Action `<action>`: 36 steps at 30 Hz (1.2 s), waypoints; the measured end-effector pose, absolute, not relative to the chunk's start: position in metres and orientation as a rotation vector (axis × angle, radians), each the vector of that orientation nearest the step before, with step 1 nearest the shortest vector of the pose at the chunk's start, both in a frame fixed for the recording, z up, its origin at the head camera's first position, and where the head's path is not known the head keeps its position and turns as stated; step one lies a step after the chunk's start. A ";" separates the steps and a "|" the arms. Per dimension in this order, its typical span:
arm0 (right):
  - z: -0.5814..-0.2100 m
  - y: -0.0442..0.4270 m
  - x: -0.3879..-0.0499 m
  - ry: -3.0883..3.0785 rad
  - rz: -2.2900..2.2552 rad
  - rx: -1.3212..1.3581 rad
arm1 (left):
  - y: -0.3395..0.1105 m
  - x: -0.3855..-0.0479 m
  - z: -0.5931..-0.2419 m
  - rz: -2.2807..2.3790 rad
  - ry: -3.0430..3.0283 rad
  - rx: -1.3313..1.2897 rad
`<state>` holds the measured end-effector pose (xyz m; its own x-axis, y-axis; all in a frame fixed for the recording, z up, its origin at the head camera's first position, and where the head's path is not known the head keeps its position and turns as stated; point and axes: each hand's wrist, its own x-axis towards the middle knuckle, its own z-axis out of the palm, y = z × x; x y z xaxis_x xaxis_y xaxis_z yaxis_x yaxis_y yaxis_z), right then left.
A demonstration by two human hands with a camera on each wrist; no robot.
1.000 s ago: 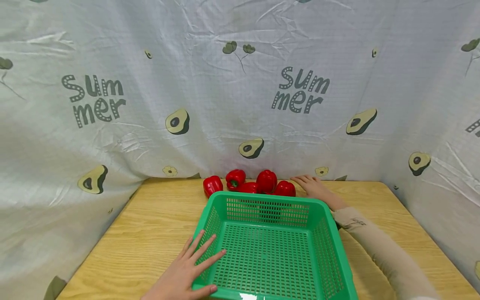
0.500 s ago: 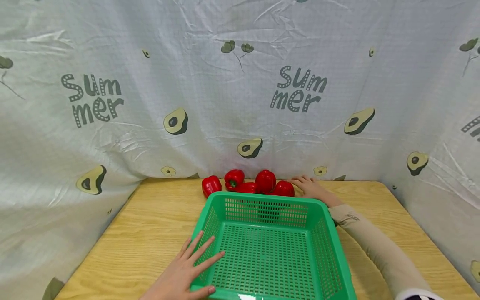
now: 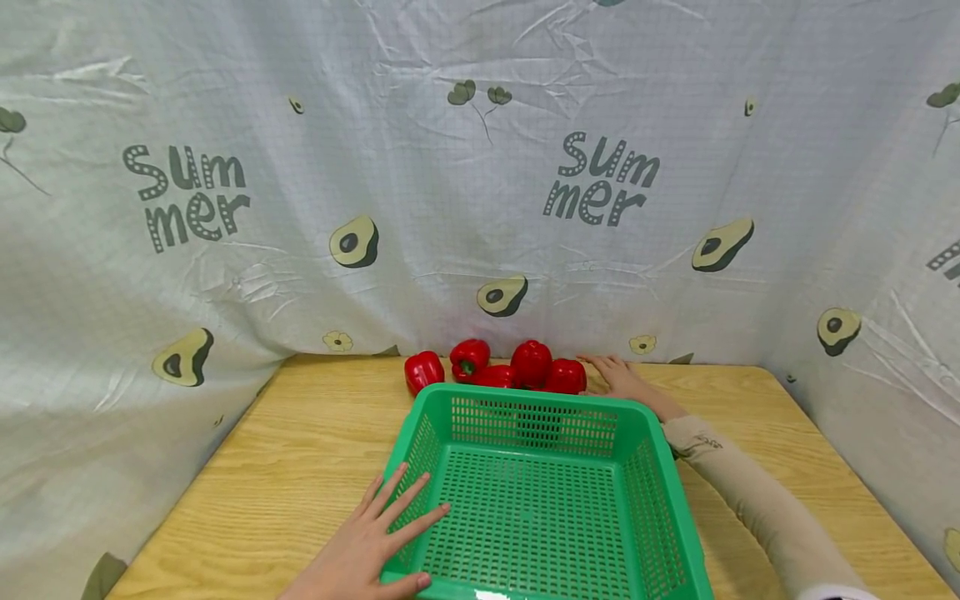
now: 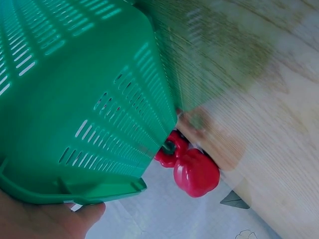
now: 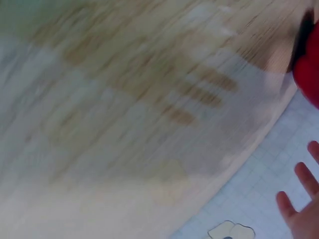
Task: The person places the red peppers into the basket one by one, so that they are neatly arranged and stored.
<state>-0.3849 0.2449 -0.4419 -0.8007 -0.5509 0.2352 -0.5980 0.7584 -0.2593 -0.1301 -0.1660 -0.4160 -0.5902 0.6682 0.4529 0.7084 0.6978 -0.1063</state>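
Observation:
My left hand (image 3: 360, 542) rests on the left rim of a green plastic basket (image 3: 647, 417), fingers straight and spread over its side, thumb by the near rim. The basket's perforated floor shows bare. Beyond its far wall lie several glossy red bell peppers, among them a left one (image 3: 424, 372), one with its green stem showing (image 3: 470, 358) and a rightmost one (image 3: 566, 377). Reaching past the basket, my right hand (image 3: 626, 382) lies beside the rightmost pepper with fingers extended. The right wrist view shows spread fingertips (image 5: 286, 204) below a cropped red pepper (image 5: 310, 67).
The wooden table (image 3: 300, 450) runs back to a pale printed cloth (image 3: 420, 167), which hangs behind and along both sides. The peppers sit close to this cloth, and the basket's far wall partly hides them.
The right hand has edged slightly left, and the rightmost pepper has shifted a little left toward its neighbour. My left hand and the basket stay where they were.

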 end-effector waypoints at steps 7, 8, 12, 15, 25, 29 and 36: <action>-0.438 0.252 -0.399 -2.377 0.036 1.301 | -0.166 -0.131 -0.416 -0.108 -2.443 -1.061; -0.437 0.253 -0.401 -2.328 -0.032 1.332 | -0.166 -0.131 -0.416 -0.108 -2.442 -1.062; -0.427 0.252 -0.407 -2.253 -0.233 1.424 | -0.164 -0.132 -0.416 -0.104 -2.437 -1.065; -0.420 0.246 -0.407 -2.240 -0.350 1.460 | -0.164 -0.132 -0.416 -0.097 -2.443 -1.065; -0.414 0.229 -0.405 -2.223 -0.585 1.474 | -0.164 -0.132 -0.416 -0.091 -2.423 -1.060; -0.415 0.230 -0.406 -2.179 -0.609 1.476 | -0.163 -0.132 -0.415 -0.087 -2.429 -1.054; -0.417 0.232 -0.408 -2.130 -0.648 1.485 | -0.163 -0.131 -0.415 -0.081 -2.470 -1.046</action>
